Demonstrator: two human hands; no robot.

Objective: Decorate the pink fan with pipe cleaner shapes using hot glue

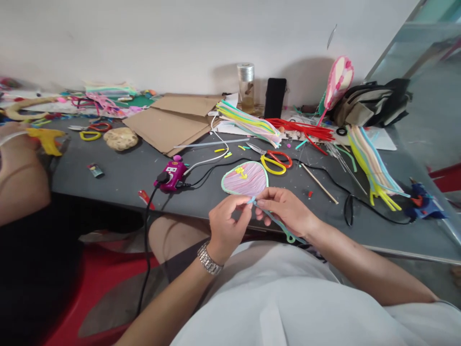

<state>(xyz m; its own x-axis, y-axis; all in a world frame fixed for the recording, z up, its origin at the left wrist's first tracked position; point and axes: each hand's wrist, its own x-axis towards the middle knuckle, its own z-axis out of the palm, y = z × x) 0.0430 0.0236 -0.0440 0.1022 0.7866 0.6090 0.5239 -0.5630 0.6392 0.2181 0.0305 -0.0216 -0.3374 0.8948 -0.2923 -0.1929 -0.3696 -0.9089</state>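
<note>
Blue pipe cleaner (pixel 271 217) clamped in left hand (pixel 228 226) and right hand (pixel 284 210), touching rim of pink panel (pixel 245 179), just over desk edge (pixel 406 251).

Pretty plain outfit here: a loose, pale grey-white top (pixel 273 298), baggy enough to bunch up in soft folds, with a flat strip (pixel 270 327) running down the front and a roomy sleeve (pixel 414 317) out on the right. The only accessory is a chunky silver link watch (pixel 207 258) on the left wrist (pixel 214 250).
</note>
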